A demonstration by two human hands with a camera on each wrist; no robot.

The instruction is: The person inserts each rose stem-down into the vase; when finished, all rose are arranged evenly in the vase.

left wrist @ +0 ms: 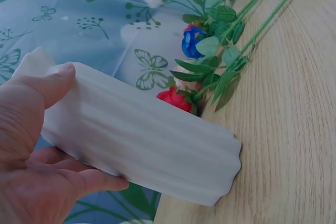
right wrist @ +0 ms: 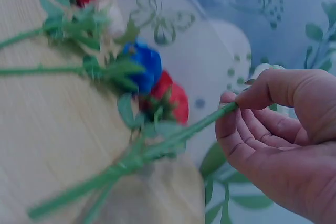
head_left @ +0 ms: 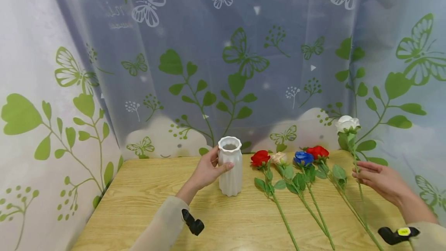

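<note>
A white ribbed vase [head_left: 230, 179] with a scalloped rim stands upright on the table. My left hand [head_left: 208, 169] grips its upper part, thumb on the near side, fingers partly hidden behind it; the left wrist view shows the vase's side [left wrist: 142, 135] and base. Over at the right, my right hand [head_left: 385, 183] pinches the green stem of a white rose [head_left: 347, 124], bloom up. In the right wrist view, thumb and index finger hold that stem [right wrist: 189, 131], whose lower end points down toward the table.
Left of the white rose lie a red rose [head_left: 260, 159], a cream rose [head_left: 279, 158], a blue rose [head_left: 303, 159] and another red rose [head_left: 318, 152], stems toward the near edge of the wooden table [head_left: 150, 181]. A patterned curtain [head_left: 195, 18] surrounds the table's back and sides.
</note>
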